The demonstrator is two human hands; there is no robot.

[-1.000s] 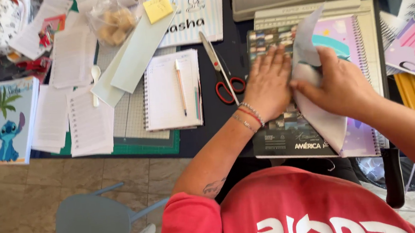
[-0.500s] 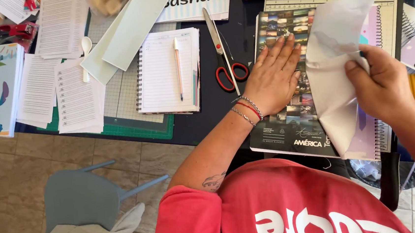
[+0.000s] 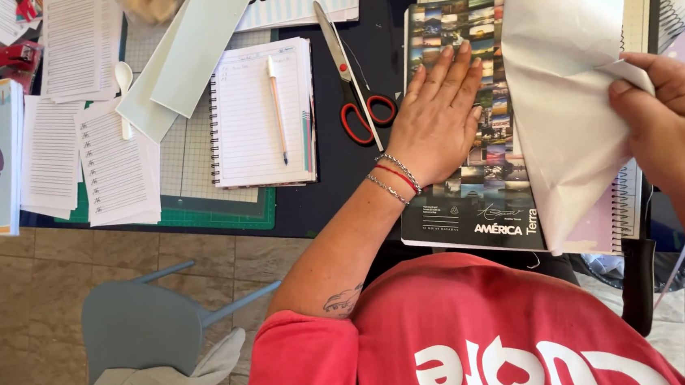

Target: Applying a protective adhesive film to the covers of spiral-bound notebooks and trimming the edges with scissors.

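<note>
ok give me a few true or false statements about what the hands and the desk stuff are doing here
1. The left hand lies flat on the photo-covered notebook. True.
2. The right hand holds the scissors. False: it pinches the edge of a white sheet; the red-handled scissors lie on the table, untouched.
3. A pen rests on the open lined spiral notebook. True.
4. The white sheet covers the whole notebook cover. False: it covers only the right part; the left part shows.
5. The left wrist is bare. False: it wears bracelets.
</note>
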